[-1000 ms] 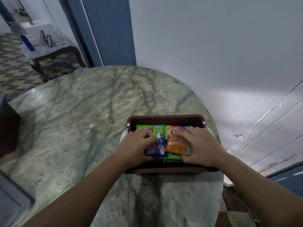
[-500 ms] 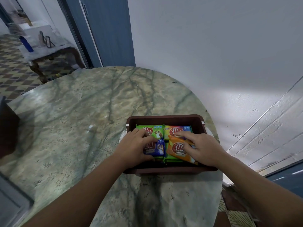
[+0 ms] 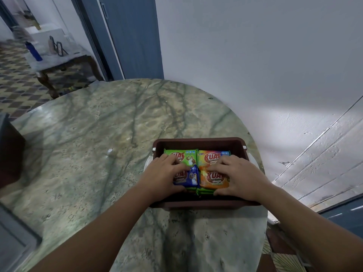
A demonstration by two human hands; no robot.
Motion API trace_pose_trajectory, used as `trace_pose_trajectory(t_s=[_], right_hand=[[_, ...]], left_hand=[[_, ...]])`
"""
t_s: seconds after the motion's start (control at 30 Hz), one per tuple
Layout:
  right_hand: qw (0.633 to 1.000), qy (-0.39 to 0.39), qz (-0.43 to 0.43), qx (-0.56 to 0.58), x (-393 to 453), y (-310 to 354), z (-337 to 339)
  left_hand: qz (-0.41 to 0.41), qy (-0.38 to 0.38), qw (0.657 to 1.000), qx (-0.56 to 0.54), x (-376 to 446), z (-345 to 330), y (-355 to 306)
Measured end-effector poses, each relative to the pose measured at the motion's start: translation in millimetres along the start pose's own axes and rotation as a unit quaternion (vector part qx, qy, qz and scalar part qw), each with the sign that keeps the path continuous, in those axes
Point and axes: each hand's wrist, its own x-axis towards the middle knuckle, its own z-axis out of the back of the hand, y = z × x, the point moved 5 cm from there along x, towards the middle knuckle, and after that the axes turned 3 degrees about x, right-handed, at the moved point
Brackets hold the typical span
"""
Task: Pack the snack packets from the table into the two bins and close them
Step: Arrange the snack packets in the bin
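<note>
Pressing down at lower centre of the frame, the left hand grips the blue packet with curled fingers, while the right hand curls round the orange packet, both packets lying on the top layer inside the brown bin. Green packets sit just behind, and the stack looks high. If those top packets ride above the rim, I reckon the lid won't seat, and a hard shove could crush the snacks.
</note>
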Motion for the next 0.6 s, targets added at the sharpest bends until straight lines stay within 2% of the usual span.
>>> trace_pose_trajectory(t_s=[0.27,0.47,0.53,0.6], right_hand=[[0.997,-0.007,0.056,-0.057,7,1,-8],[0.998,-0.007,0.045,-0.052,5,2,-8],[0.997,-0.040,0.045,-0.038,3,6,-4],[0.993,-0.110,0.028,-0.012,-1,7,5]], left_hand=[[-0.002,0.005,1.000,0.012,1,1,0],[-0.008,-0.002,1.000,0.023,1,1,-2],[-0.008,-0.005,1.000,0.021,0,2,-3],[-0.010,-0.033,0.999,0.014,-2,4,-5]])
